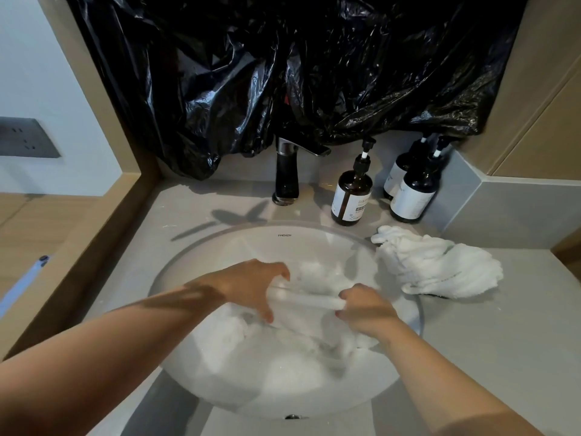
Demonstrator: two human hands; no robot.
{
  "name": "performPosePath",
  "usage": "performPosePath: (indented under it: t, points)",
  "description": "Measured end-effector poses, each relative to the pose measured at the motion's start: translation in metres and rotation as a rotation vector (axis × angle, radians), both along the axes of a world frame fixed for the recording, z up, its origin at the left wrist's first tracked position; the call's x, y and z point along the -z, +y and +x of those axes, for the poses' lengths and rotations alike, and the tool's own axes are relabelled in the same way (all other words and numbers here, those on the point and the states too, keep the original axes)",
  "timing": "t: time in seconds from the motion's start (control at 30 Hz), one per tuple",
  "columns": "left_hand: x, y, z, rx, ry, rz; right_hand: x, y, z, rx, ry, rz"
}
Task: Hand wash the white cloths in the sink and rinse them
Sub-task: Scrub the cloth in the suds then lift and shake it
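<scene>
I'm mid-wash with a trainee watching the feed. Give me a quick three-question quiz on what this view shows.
1. True or false: the left hand and right hand both grip the cloth stretched between them over the sink.
2. Where does the second cloth lie?
A. In the sink
B. On the counter, right of the sink
C. Draped over the faucet
3. Fill in: ___ pump bottles stand on the counter behind the sink.

Key: 1 true; 2 B; 3 three.
</scene>
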State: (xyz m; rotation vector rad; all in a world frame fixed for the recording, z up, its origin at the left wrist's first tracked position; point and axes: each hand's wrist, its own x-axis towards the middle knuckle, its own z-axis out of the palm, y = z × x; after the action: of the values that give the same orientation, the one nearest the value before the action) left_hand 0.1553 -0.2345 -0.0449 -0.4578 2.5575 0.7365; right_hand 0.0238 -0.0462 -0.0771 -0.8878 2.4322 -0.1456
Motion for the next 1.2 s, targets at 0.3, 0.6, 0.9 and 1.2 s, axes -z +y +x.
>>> performPosePath:
  t: [0.3, 0.6, 0.9, 1.2]
  points:
    - [-0.029, -0.029, 0.006, -0.386, -0.116, 0.368, -0.030, 0.017, -0.005, 0.313, -0.667, -0.458]
    - [-0.074, -0.001, 0.019, -0.754, 0.258, 1.269, -0.091, 0.010, -0.006, 0.409, -0.502, -0.544]
    - [-0.169, 0.018, 0.016, -0.638, 0.685, 1.202, -0.212, 0.003, 0.013, 0.533, -0.711, -1.256]
    - [-0.229, 0.010, 0.030, -0.384, 0.974, 0.941, -0.281, 0.007, 0.024, 0.358, -0.387, -1.703]
